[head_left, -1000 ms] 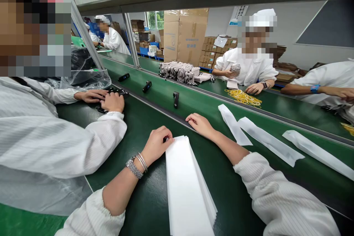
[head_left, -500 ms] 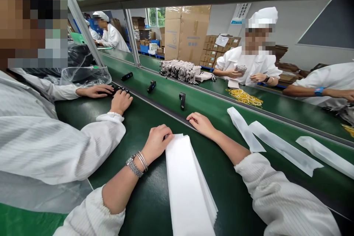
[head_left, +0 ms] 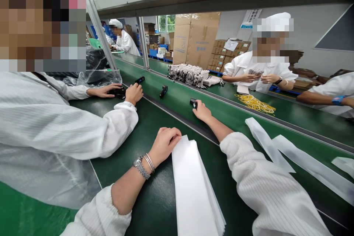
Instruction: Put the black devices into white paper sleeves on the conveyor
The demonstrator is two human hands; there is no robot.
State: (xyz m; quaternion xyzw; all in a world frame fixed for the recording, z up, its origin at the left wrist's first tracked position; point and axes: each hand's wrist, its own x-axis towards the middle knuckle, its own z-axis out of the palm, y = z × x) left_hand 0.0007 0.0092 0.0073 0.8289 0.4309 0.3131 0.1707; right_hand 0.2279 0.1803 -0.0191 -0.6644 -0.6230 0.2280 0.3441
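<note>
Left hand (head_left: pixel 165 143) loosely curled, fingers pinching top edge of white bag stack (head_left: pixel 193 188) on counter (head_left: pixel 155 210); right hand (head_left: pixel 201 111) now stretched fwd onto conveyor, fingers closing on small black device (head_left: pixel 193 101) w/ belt carrying it nearer; next device (head_left: pixel 163 91) farther back

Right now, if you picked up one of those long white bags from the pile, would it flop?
Probably floppy: the white bags look thin and flat, fanned under the left hand. Likely very light. The loose ones on the belt lie limp.

Green belt (head_left: pixel 221 112) under white sleeves (head_left: pixel 279 147)
</note>
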